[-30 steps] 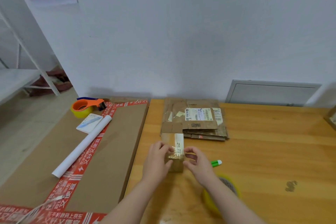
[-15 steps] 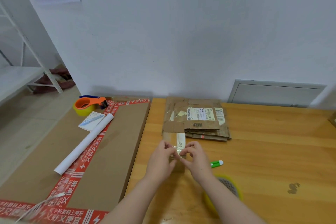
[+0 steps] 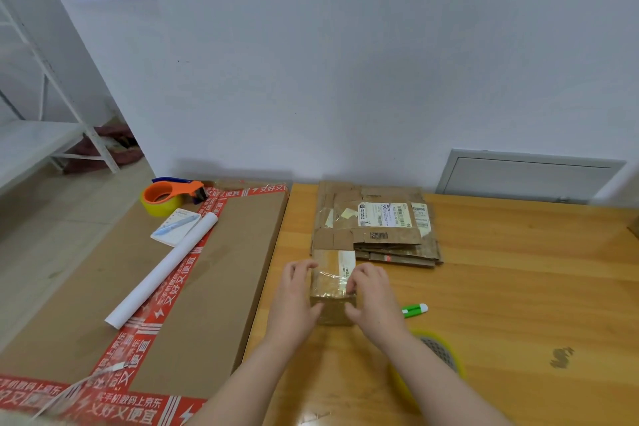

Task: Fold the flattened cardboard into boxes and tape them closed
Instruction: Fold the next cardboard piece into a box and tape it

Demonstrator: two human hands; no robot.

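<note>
At the left of the frame an orange tape dispenser [image 3: 172,196] lies on a large flat brown carton [image 3: 221,273]. At lower centre, on the wooden tabletop [image 3: 518,287], the left hand [image 3: 294,299] grips the left side of a small brown taped cardboard box [image 3: 332,289], and the right hand [image 3: 375,299] grips its right side, with the fingers of both curled over its top. Just above the box lies a stack of flattened cardboard [image 3: 377,225]. At lower right is a yellow tape roll [image 3: 441,353].

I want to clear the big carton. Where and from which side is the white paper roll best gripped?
Grip the white paper roll around its middle, from above, fingers across its length: it lies flat on the big carton, probably balancing there.
</note>
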